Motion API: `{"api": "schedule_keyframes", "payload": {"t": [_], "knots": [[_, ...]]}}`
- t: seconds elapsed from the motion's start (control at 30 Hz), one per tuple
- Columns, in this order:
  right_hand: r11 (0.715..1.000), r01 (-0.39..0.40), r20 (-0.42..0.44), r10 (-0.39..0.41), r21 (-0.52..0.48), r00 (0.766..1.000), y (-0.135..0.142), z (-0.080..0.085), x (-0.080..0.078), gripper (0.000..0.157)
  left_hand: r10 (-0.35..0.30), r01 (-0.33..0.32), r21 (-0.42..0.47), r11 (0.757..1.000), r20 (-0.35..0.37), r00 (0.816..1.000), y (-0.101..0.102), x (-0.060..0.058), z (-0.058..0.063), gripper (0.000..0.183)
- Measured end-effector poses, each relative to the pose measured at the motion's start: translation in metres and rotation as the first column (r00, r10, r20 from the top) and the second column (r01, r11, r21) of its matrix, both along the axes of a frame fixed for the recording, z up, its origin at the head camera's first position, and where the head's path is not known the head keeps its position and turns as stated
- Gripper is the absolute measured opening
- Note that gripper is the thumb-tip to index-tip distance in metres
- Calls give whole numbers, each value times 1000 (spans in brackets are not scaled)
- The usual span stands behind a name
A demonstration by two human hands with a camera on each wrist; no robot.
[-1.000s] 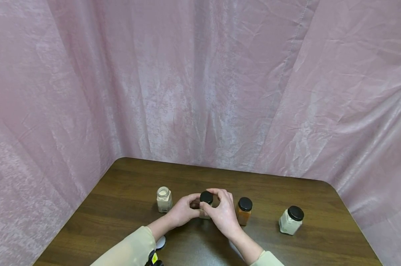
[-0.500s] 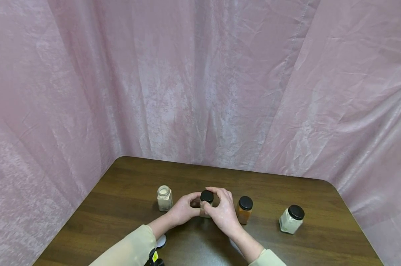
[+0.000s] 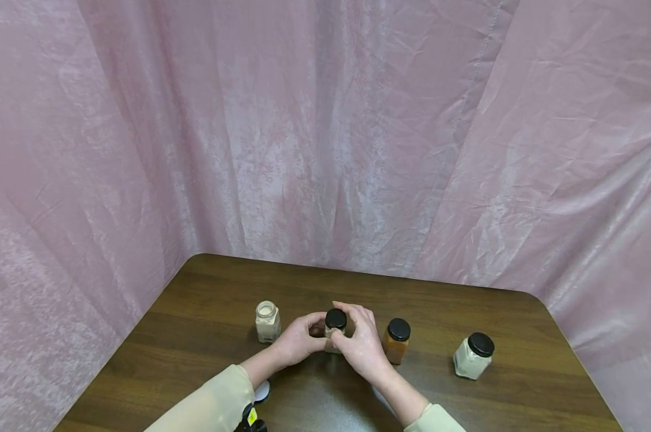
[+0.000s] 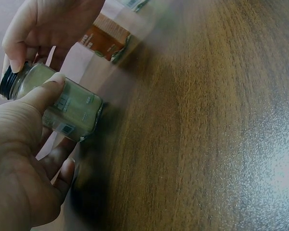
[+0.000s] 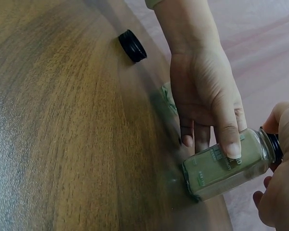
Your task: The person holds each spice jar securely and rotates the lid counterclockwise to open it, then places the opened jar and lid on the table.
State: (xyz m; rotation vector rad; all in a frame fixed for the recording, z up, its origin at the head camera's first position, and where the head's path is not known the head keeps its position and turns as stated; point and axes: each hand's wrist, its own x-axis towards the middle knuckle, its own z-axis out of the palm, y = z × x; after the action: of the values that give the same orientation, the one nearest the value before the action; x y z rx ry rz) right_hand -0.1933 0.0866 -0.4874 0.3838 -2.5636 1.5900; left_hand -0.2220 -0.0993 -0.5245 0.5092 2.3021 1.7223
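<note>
A glass spice jar of greenish powder point(image 4: 72, 103) with a black screw lid point(image 3: 336, 318) stands near the middle of the table. My left hand point(image 3: 298, 343) grips the jar's body, its thumb point(image 4: 50, 89) across the label. From the other side, my right hand point(image 3: 362, 348) holds the black lid between thumb and curled fingers. The lid sits on the jar's neck. In the head view, the hands hide most of the jar's body.
Left of the hands stands an uncapped jar of pale powder point(image 3: 268, 329). A loose black lid point(image 5: 132, 45) lies nearer me. Right are a capped jar of orange powder point(image 3: 396, 349) and a capped jar of whitish contents point(image 3: 472, 360). Pink curtains point(image 3: 325, 150) hang behind the wooden table point(image 3: 206, 300).
My right hand's fingers have turned slightly about the lid, the fingertips shifting a little left. The left hand keeps its grip, and the jar stays in place.
</note>
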Motion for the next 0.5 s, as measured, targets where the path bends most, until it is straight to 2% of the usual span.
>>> {"api": "schedule_keyframes", "payload": {"t": [0.27,0.5], "knots": [[1000,-22,-20,22,-2,1000,0,1,0,66,-11,11,5,1000,-5,1000,-1,0,-1,49],[1000,9,8,-9,-11,1000,2,4,0,74,-1,1,-18,1000,-29,1000,0,0,-1,50]]}}
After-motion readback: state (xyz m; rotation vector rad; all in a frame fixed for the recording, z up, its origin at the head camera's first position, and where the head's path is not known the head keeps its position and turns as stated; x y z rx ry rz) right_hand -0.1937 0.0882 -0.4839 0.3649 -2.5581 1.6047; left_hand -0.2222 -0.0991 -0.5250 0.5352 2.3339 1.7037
